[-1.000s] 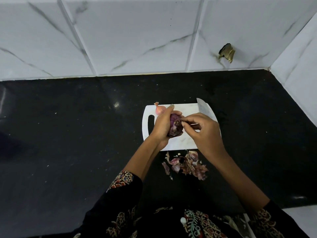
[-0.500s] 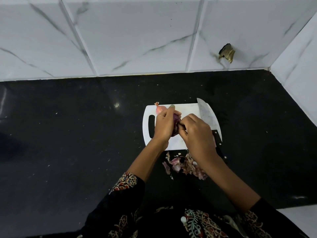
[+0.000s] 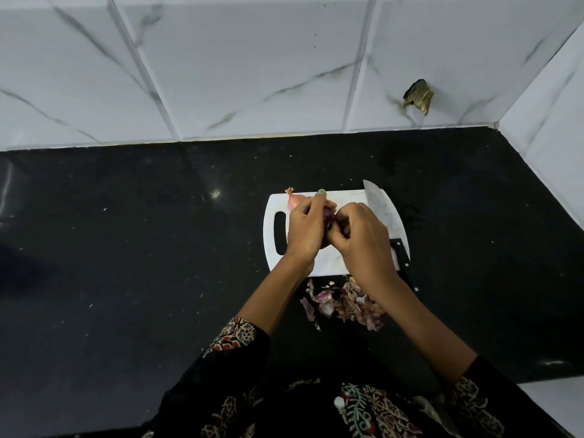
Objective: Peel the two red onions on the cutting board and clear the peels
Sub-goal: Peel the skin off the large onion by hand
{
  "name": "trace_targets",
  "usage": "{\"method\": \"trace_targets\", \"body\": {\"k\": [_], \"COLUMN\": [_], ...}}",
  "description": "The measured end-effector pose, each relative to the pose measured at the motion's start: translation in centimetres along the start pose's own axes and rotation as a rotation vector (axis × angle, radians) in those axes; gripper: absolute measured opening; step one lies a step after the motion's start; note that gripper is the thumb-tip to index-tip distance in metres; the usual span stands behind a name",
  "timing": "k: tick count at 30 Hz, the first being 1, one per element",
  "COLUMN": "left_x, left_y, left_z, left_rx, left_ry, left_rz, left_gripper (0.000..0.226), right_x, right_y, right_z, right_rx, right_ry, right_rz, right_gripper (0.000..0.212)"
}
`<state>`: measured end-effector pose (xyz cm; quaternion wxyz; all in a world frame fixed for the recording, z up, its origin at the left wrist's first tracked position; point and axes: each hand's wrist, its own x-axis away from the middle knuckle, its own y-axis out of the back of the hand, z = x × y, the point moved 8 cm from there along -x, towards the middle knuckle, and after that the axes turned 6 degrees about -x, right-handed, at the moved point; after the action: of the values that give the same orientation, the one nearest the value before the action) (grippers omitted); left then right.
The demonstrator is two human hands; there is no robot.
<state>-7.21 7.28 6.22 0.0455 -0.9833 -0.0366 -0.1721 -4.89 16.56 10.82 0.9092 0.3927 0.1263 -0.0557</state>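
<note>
While the black countertop [image 3: 126, 279] runs bare-looking to the left, the work sits at its middle, on a white cutting board [image 3: 331, 263] whose handle slot faces left. At the board's far left corner lies one red onion [image 3: 293, 200], papery skin and pointed tip on — probably parked there to wait its turn. Next comes the left hand [image 3: 305, 229], fingers curled round a second red onion [image 3: 328, 218], of which only a dark purple sliver shows between the two hands; it is held up over the board, I judge, so that it can be turned as the skin comes off. The right hand [image 3: 360, 238] meets it from the right, fingertips bent in against the onion as if pinching a strip of skin, though the strip itself is hidden. Past that hand one knife [image 3: 377, 203] lies along the board's right edge, blade pointing far, out of the way. Just near of the board, on the counter, one loose heap of peels [image 3: 344, 303] is gathered — seemingly dropped there for clearing later. Two onions, then, one knife, one board, one heap.
</note>
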Motion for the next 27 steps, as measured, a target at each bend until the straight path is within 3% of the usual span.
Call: {"method": "trace_targets", "body": {"k": [10,13,18,23,27], "left_x": [0.1,0.0,-0.1,-0.3,-0.6], "left_y": [-0.4,-0.1,-0.3,-0.3,0.1], "left_z": [1.2,1.4,1.5,1.6,1.8], "left_rx": [0.256,0.281,0.293,0.295,0.343], "left_ry": [0.14,0.141,0.134,0.126,0.149], "left_rz": [0.066,0.066,0.08,0.102,0.105], "left_gripper": [0.034,0.033,0.033,0.033,0.032], "right_x": [0.6,0.6,0.6,0.7,2.0], "right_y": [0.0,0.2,0.9,0.8,0.2], "right_z": [-2.8,-3.1,-1.7,-0.7,-0.8], "right_rx": [-0.465,-0.586,-0.407,-0.299,-0.225], "right_ry": [-0.382,-0.404,-0.203,-0.1,-0.142], "right_rz": [0.002,-0.007,0.026,0.122,0.377], "right_gripper": [0.005,0.009,0.023,0.018,0.009]}}
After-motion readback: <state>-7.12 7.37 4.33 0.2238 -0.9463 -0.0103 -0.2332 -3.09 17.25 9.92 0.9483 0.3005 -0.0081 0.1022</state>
